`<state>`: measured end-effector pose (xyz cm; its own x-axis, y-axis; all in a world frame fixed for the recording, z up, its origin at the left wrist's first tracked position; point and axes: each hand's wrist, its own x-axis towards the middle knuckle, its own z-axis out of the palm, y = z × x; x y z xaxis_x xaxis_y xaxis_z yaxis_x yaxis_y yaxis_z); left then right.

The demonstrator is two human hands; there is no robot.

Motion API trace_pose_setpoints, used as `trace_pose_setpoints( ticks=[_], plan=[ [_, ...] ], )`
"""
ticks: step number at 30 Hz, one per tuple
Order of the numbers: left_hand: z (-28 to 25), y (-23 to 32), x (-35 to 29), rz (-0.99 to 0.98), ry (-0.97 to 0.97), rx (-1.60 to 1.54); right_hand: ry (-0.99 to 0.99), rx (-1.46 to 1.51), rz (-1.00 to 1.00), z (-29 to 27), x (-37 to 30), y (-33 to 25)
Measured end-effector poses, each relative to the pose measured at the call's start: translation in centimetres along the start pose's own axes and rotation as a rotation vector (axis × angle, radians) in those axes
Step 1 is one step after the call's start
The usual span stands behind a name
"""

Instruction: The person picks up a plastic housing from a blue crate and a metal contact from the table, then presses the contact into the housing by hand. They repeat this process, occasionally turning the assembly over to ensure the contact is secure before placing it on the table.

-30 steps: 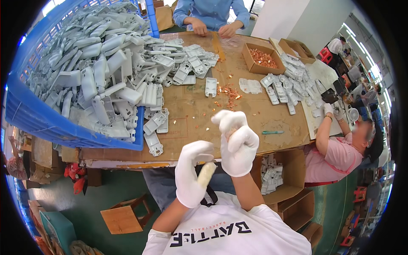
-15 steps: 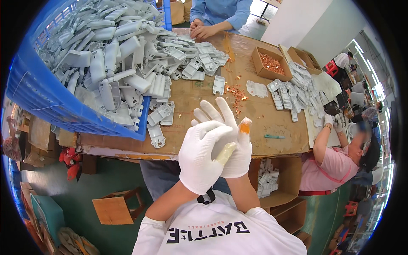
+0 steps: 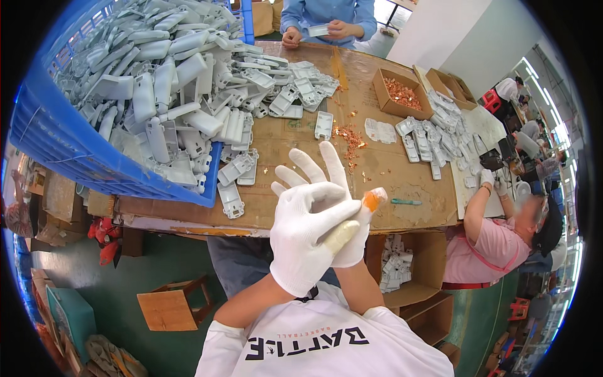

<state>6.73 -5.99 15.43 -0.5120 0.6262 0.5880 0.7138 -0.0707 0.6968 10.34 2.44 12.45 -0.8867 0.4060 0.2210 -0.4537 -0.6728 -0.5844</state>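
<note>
Both of my hands wear white knit gloves and meet above the table's near edge. My left hand (image 3: 298, 232) lies across the right palm, its fingers closed round the base of the right glove's thumb. A pale yellowish cover (image 3: 341, 236) wraps the left thumb. My right hand (image 3: 337, 174) holds nothing; its fingers are stretched out and spread. Orange wrapping (image 3: 374, 200) with a whitish tip covers the right thumb, which points up and outward. Beyond the fingers, a single light grey plastic housing (image 3: 323, 125) rests on the table beside scattered small copper-coloured pieces (image 3: 349, 137).
A blue crate (image 3: 69, 141) heaped with grey housings (image 3: 164, 88) fills the left. Right of centre are a carton of copper pieces (image 3: 402, 94), more housings (image 3: 421, 141) and a green tool (image 3: 406, 202). A person in blue (image 3: 330, 16) sits opposite; another in pink (image 3: 496, 242) works at right.
My left fingers have shifted right, onto the base of the right thumb. The right thumb now tilts outward and the right fingers spread wider. The person opposite now holds up a pale housing.
</note>
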Motion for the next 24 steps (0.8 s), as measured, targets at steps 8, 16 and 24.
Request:
trace_pose_setpoints(
  ticks=[8, 16, 24],
  plan=[
    [0.9, -0.5, -2.3, -0.199, 0.089, -0.240, 0.059, -0.120, -0.081, -1.5, -0.3, -0.5],
    [-4.4, -2.4, -8.9, -0.314, 0.279, -0.019, 0.095, -0.561, -0.260, -3.4, -0.6, 1.4],
    [-9.7, -1.2, -19.8, -0.436, 0.455, 0.232, -0.142, -0.817, -0.161, -8.7, 0.0, 5.3]
  ],
)
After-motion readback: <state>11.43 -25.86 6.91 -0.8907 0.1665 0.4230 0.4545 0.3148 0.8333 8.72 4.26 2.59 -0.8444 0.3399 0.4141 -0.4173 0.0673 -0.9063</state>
